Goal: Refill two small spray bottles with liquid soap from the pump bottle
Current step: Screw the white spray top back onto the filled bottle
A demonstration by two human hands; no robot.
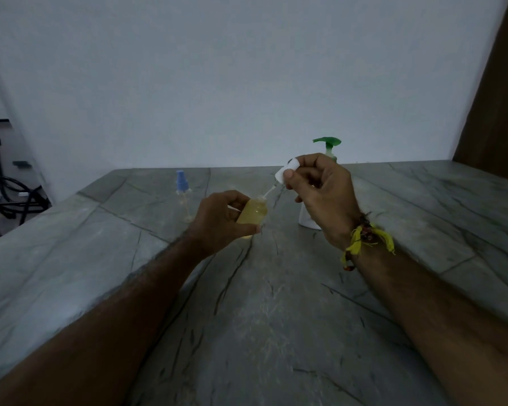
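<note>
Both hands work together: the left hand (pixel 217 218) grips the yellow-filled bottle (pixel 252 213) tilted, so its neck faces the right hand (pixel 320 191). That hand pinches the white spray cap (pixel 285 172) (dip tube at the mouth), likely for recapping.

**Layout around the 2 hands**

The left hand (pixel 217 218) holds a small bottle (pixel 252 213) above the table (pixel 276 317), tilted toward the right hand (pixel 320 194). The spray head (pixel 285 172), pinched in the right hand, sits just up and right of the bottle's mouth. The pump bottle (pixel 327 148) stands behind the right hand. A 2nd spray bottle (pixel 182 194) stands left of and beyond the left hand.
</note>
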